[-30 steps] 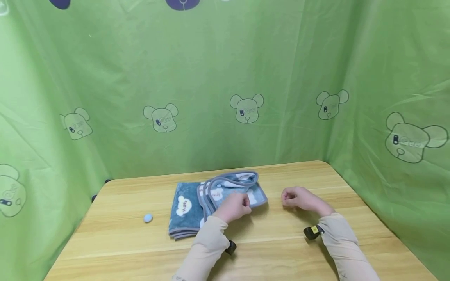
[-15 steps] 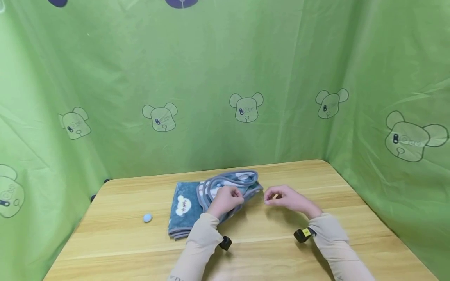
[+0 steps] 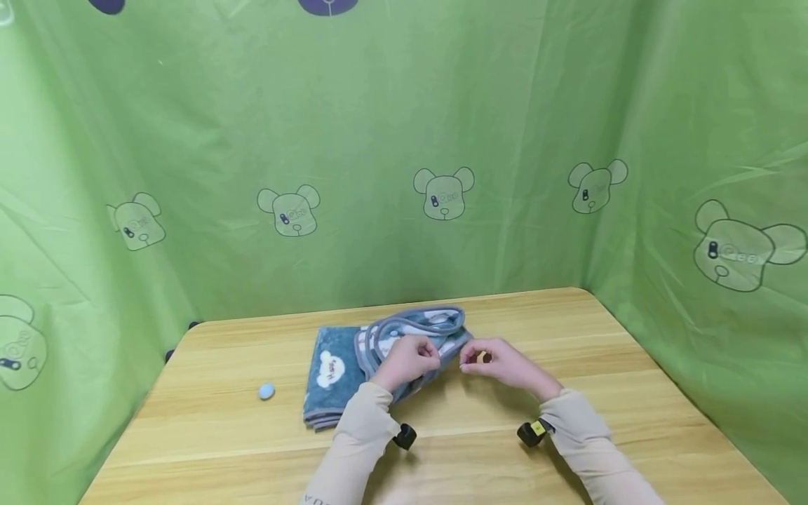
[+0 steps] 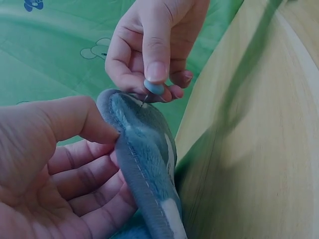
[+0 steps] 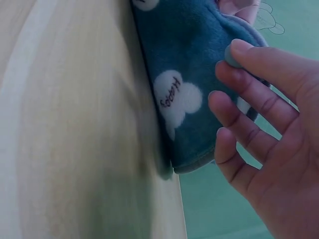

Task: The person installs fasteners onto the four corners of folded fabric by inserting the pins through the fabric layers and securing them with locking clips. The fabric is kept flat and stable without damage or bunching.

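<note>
A teal fleece blanket point(image 3: 328, 389) with grey binding and white bear patches lies folded on the table, its upper layer bunched at the right. My left hand point(image 3: 409, 363) pinches the bound edge point(image 4: 144, 184) of that layer between thumb and fingers, lifting it. From the right, my right hand point(image 3: 495, 361) holds a pin with a round blue head point(image 4: 153, 87) between thumb and index finger. The thin metal shaft of the pin reaches down to the fleece just beyond my left fingertips. Its blue head also shows at my fingertips in the right wrist view.
A small light-blue round piece point(image 3: 266, 391) lies on the wooden table point(image 3: 208, 428) left of the blanket. Green curtains point(image 3: 379, 252) with bear drawings hang behind and along both sides. A black wrist camera point(image 3: 533, 433) sits below each hand.
My right hand has moved left until it is beside the lifted blanket edge. My left hand has shifted slightly left and up, pulling the blanket's right corner inward.
</note>
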Demonstrator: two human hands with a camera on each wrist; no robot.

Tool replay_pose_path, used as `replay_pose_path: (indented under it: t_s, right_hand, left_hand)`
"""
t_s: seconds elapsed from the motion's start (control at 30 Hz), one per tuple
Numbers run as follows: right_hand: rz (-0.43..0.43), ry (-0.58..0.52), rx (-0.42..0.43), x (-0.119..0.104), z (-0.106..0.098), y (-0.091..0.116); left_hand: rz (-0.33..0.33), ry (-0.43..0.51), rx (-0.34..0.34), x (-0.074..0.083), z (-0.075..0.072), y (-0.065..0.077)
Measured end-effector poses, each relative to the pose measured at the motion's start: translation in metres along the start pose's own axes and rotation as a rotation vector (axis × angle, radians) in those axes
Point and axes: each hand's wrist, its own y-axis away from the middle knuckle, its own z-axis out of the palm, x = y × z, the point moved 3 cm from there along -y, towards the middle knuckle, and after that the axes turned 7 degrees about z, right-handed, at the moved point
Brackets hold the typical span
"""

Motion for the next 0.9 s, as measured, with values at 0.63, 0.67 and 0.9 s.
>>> replay_pose_path:
  t_s: [0.63,0.67,0.9]
  right_hand:
    - [-0.127,0.17,0.284,-0.0033,0.0104,-0.0031]
    - [-0.14,0.198,0.312,-0.0034,0.0103,-0.0029]
    - [-0.186,0.297,0.36,-0.0041,0.008,-0.0025]
  left_hand:
    - [0.063,0.044,-0.099,0.0063,0.0055,0.0001]
    - [0.065,0.042,-0.099,0.0063,0.0055,0.0]
    - [0.073,0.032,-0.106,0.008,0.0056,0.0004]
